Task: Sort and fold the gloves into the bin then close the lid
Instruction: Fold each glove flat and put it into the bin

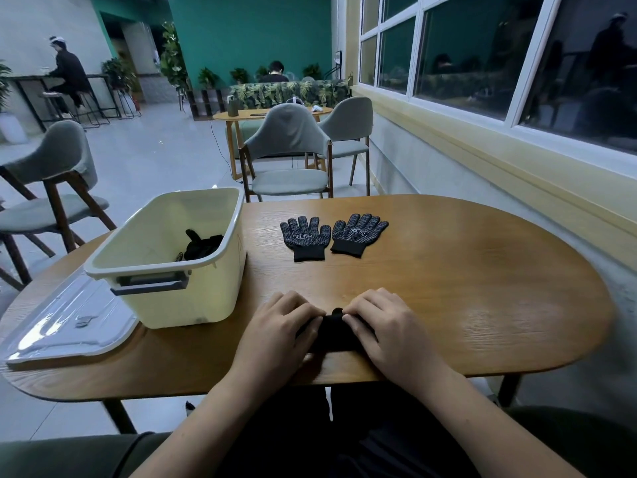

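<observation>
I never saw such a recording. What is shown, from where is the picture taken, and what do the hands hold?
No machine: a person works with bare hands. The one picture comes from a camera worn on the head, looking down. On the table are an open cream bin with dark gloves inside and, beside it, its clear lid. One dotted glove and a second dotted glove lie flat side by side. The left hand and right hand grip a dark folded glove with curled fingers.

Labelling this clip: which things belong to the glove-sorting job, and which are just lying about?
Job: black folded glove gripped by left hand and right hand; two black dotted gloves lying flat; cream plastic bin holding black gloves; clear plastic lid.
Lying about: grey upholstered chair; far oval wooden table.
</observation>
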